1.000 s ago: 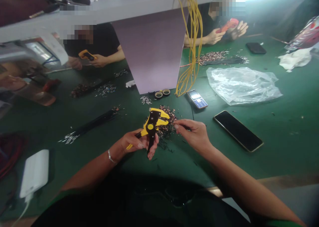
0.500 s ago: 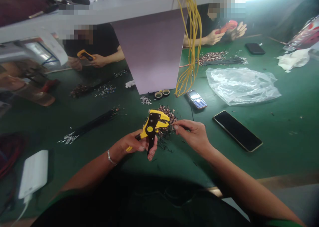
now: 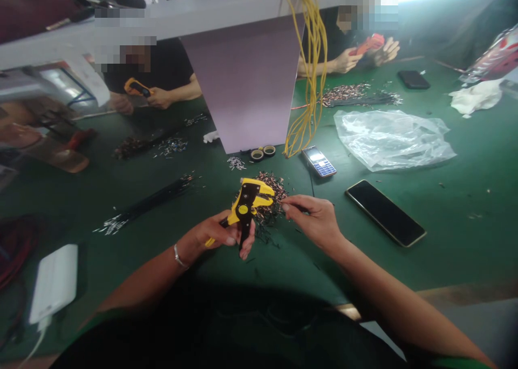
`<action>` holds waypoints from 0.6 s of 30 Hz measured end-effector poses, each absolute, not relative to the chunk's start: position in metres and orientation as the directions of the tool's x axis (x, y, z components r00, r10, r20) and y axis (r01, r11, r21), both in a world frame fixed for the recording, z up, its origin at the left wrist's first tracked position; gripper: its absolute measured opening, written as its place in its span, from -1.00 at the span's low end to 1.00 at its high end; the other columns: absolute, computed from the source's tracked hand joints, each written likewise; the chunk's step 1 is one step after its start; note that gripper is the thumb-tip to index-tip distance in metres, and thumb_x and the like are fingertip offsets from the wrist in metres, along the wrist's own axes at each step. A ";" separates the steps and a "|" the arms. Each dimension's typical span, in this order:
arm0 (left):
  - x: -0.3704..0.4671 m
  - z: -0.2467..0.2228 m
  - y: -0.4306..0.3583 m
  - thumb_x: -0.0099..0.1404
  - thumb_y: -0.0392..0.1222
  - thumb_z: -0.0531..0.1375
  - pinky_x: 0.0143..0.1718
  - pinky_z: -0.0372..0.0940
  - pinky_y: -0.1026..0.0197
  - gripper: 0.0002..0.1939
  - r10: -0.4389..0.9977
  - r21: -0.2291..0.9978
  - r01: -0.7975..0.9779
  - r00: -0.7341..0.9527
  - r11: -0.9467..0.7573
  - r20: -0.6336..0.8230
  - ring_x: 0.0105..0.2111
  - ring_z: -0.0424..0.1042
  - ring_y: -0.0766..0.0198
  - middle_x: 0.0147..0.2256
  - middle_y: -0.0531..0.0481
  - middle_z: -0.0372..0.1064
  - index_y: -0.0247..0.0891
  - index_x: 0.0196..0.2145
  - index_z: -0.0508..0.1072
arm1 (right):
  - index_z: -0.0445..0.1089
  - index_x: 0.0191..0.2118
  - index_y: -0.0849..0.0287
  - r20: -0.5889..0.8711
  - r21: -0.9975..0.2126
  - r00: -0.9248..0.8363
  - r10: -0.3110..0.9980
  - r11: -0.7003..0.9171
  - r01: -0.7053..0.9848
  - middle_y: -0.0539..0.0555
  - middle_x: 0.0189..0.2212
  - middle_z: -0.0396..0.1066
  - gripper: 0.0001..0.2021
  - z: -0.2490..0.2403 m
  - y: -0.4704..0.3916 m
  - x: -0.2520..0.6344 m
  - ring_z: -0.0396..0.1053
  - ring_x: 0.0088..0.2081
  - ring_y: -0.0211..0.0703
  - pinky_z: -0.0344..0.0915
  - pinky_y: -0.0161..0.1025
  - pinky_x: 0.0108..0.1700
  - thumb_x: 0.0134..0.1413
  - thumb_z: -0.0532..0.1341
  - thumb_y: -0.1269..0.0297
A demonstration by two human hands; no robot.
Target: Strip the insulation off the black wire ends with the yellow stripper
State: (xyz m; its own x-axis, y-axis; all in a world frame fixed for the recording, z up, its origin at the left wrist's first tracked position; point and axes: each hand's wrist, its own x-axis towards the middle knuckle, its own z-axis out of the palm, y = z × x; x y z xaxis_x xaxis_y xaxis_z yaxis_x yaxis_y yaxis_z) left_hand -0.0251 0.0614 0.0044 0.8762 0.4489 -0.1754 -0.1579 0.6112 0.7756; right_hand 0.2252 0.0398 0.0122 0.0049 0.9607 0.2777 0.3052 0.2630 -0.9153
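My left hand (image 3: 220, 231) is wrapped round the handles of a yellow and black wire stripper (image 3: 244, 207). The tool's jaws point right, over a pile of short copper-ended wire pieces (image 3: 273, 184) on the green table. Just right of the jaws, my right hand (image 3: 313, 218) pinches a short, thin wire (image 3: 284, 202) between thumb and fingertips. The wire's tip is close to the jaws; whether it touches them is too small to tell. A bundle of black wires (image 3: 149, 202) lies to the left.
A keypad phone (image 3: 319, 162), a black smartphone (image 3: 386, 212) and a clear plastic bag (image 3: 394, 138) lie at the right. Yellow cables (image 3: 313, 61) hang beside a pale panel (image 3: 251, 83). A white power bank (image 3: 54, 282) is at the left. Two people work across the table (image 3: 445, 196).
The stripper's jaws look slightly wider apart, and the wire in my right hand shows a little more free of them. Both hands have stayed almost in place.
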 end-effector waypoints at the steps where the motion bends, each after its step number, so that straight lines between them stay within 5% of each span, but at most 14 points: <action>1: -0.025 0.005 0.061 -0.07 -0.26 0.32 -0.35 0.38 0.03 -0.58 0.451 0.776 -0.158 0.875 0.611 -0.177 -0.44 0.43 0.12 -0.39 -0.16 0.44 -0.36 -0.18 0.50 | 0.62 -0.39 0.08 0.279 -0.915 0.005 0.960 0.264 0.306 0.00 -0.55 0.56 -0.85 0.012 0.040 0.225 0.47 -0.50 -0.19 0.39 -0.24 -0.39 0.03 0.26 0.26; 18: -0.023 0.007 0.060 -0.06 -0.26 0.33 -0.37 0.37 0.06 -0.62 0.471 0.790 -0.166 0.865 0.591 -0.171 -0.47 0.41 0.15 -0.44 -0.12 0.42 -0.36 -0.22 0.50 | 0.62 -0.40 0.09 0.284 -0.912 0.003 0.959 0.269 0.310 0.00 -0.54 0.56 -0.84 0.012 0.041 0.226 0.47 -0.51 -0.20 0.39 -0.25 -0.40 0.03 0.25 0.28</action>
State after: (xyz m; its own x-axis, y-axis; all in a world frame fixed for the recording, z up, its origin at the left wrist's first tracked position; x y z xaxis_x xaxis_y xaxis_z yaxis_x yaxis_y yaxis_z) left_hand -0.0231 0.0601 0.0069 0.8652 0.4712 -0.1712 -0.1656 0.5909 0.7896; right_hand 0.2256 0.0406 0.0123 0.0030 0.9588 0.2841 0.3096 0.2692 -0.9120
